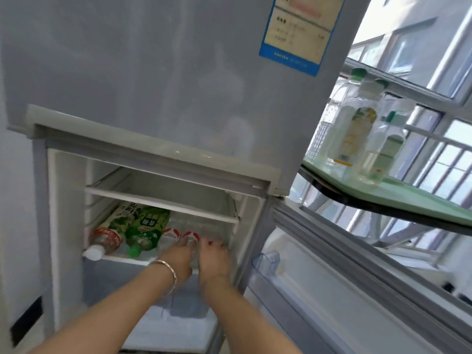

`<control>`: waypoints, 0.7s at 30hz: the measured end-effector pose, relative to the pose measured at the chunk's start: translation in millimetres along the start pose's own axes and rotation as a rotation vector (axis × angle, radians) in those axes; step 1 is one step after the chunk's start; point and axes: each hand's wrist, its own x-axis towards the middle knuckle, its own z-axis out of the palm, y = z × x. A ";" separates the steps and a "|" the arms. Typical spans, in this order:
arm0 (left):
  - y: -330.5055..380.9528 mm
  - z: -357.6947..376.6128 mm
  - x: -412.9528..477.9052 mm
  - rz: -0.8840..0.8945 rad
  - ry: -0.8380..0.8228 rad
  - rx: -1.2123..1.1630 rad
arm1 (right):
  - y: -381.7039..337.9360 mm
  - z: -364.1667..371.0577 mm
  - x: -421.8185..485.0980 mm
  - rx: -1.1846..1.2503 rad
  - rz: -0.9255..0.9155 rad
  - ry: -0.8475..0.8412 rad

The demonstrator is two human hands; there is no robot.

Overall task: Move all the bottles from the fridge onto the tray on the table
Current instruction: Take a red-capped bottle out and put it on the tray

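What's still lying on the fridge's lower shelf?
A white-capped bottle, a green bottle and two red-labelled clear ones, all lying flat. Both hands cover the front right; anything there is hidden.

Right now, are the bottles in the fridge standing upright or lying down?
Lying down. The green bottle and the white-capped bottle rest on their sides on the lower shelf, caps toward the open front.

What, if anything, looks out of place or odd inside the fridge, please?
Nothing spilled or broken shows. The bottles on the fridge shelf lie on their sides, caps outward, such as the green bottle. Both hands, left hand and right hand, reach for the red-labelled bottles.
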 end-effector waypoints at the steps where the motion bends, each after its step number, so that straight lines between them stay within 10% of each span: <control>1: 4.6 -7.9 -4.7 0.005 0.004 -0.016 | -3.7 -17.9 -6.6 0.006 -0.061 -0.040; 11: 49.4 -102.3 -82.7 0.145 -0.006 -0.142 | -8.3 -165.4 -72.6 0.109 -0.196 0.024; 21: 84.5 -169.9 -131.2 0.332 0.095 -0.338 | 41.4 -239.9 -131.8 0.199 -0.178 -0.276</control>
